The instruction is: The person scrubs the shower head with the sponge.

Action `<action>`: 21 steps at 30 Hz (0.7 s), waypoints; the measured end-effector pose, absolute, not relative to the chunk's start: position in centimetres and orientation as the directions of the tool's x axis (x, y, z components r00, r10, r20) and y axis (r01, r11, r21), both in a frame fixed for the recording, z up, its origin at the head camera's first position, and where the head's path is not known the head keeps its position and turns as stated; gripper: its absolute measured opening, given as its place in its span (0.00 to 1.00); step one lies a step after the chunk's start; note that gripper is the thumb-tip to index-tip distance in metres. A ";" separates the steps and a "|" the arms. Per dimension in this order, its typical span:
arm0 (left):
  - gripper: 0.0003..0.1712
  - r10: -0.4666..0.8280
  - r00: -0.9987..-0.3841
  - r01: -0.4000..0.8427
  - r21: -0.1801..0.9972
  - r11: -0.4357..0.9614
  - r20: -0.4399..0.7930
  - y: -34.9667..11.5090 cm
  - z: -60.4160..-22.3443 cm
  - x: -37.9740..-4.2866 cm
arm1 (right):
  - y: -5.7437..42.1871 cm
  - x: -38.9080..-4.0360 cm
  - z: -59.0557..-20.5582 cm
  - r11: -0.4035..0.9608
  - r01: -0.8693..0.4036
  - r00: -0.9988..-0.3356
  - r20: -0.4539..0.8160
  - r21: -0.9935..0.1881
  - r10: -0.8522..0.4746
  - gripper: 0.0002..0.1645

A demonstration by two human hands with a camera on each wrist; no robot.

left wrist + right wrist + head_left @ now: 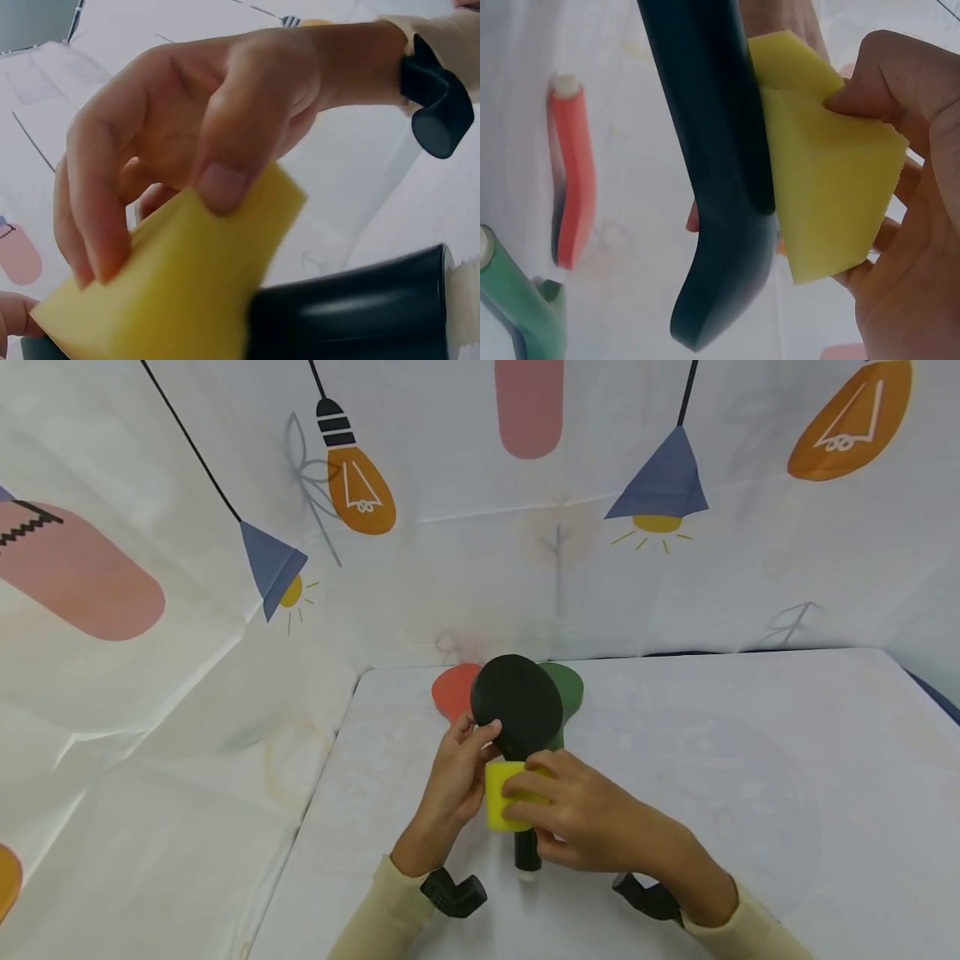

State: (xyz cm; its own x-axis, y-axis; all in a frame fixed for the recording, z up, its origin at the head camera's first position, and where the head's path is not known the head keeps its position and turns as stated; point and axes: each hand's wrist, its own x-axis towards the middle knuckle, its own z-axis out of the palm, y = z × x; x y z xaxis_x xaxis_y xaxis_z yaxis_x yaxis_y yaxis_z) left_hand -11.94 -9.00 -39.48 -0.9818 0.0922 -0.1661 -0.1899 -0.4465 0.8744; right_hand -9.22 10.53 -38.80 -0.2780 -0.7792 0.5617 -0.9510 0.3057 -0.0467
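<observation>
A black paddle [517,702] with a round, flat head and a straight handle is held up over the table. My left hand [456,772] pinches the lower left edge of the head, its thumb on the near face. In my right hand [592,814] is a yellow sponge [501,802], gripped between fingers and thumb and pressed on the handle. The right wrist view shows the sponge [832,187] bent against the side of the dark handle [712,112]. Below the sponge, the handle ends in a pale tip [527,875].
Behind the black paddle, a red paddle [452,689] and a green paddle [572,687] lie on the white table [712,793] near its back edge. A white cloth [480,552] printed with lamps and bulbs hangs at the back and left.
</observation>
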 end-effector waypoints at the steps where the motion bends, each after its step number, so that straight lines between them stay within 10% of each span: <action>1: 0.10 0.085 -0.982 -0.190 0.873 -0.449 -0.169 -9.0 -39.5 -12.0 | 10.4 -9.1 -38.8 0.298 -0.954 -0.267 0.564 -0.039 -0.782 0.19; 21: 0.13 0.059 -0.991 -0.133 0.812 -0.568 -0.121 -10.1 -39.1 -12.3 | 10.2 -7.5 -38.3 0.150 -0.976 -0.206 0.443 -0.160 -0.872 0.18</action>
